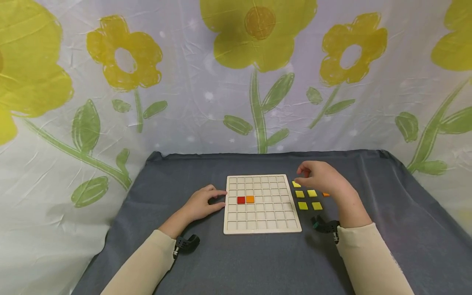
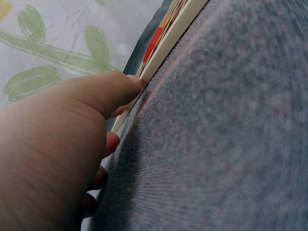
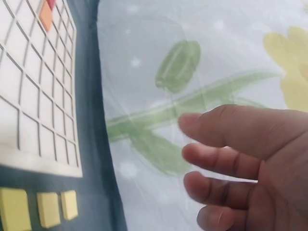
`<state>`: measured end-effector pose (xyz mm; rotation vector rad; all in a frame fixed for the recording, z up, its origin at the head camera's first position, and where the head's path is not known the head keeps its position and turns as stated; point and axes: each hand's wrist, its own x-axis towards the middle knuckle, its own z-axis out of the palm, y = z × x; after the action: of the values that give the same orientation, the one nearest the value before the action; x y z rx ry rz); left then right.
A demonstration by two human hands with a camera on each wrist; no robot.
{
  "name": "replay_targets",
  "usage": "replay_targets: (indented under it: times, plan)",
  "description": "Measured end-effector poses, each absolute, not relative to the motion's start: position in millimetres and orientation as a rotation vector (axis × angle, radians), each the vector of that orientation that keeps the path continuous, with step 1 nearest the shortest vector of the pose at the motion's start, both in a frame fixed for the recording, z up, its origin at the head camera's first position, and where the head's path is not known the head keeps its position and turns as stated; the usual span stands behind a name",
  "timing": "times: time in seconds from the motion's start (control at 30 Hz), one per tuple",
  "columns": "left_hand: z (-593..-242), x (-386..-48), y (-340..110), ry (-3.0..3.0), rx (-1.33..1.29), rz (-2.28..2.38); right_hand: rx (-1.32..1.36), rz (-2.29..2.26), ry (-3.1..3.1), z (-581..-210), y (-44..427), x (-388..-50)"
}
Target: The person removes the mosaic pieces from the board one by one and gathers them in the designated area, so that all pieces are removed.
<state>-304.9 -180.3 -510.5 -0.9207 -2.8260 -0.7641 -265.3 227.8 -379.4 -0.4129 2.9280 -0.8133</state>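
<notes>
A pale wooden grid board (image 1: 270,215) lies flat on the dark cloth. On it, a red square tile (image 1: 241,200) and an orange square tile (image 1: 250,199) sit side by side in neighbouring cells. My left hand (image 1: 200,203) touches the board's left edge with thumb and forefinger, spread apart. Above the loose tiles at the board's right, my right hand (image 1: 324,177) hovers with fingers loosely bent; in the right wrist view nothing is between thumb and fingers. Several yellow square tiles (image 1: 302,205) lie under and beside it, and another orange tile (image 1: 326,194) is partly hidden by that hand.
The dark grey cloth (image 1: 236,262) covers the table. Behind it hangs a pale curtain (image 1: 191,94) printed with yellow flowers. Each wrist carries a black camera mount, such as the one on the left wrist (image 1: 188,243).
</notes>
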Motion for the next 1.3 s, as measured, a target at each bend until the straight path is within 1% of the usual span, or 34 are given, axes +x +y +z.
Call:
replay_targets:
  times: [0.23,0.47,0.97,1.3]
  plan:
    - [-512,-306,-181,-2.819,-0.924,-0.765,-0.546,-0.798,2.975,-387,206,-268]
    - [-511,-306,-181,-2.817,-0.926,-0.769,-0.601,-0.724,3.005,-395,186,-270]
    - [-511,-305,-181,-2.816,-0.915,-0.772,-0.790,-0.764,2.937,-420,142,-267]
    - [-510,-304,-179,-2.817,-0.908,-0.783,-0.808,-0.663,2.912,-445,123,-267]
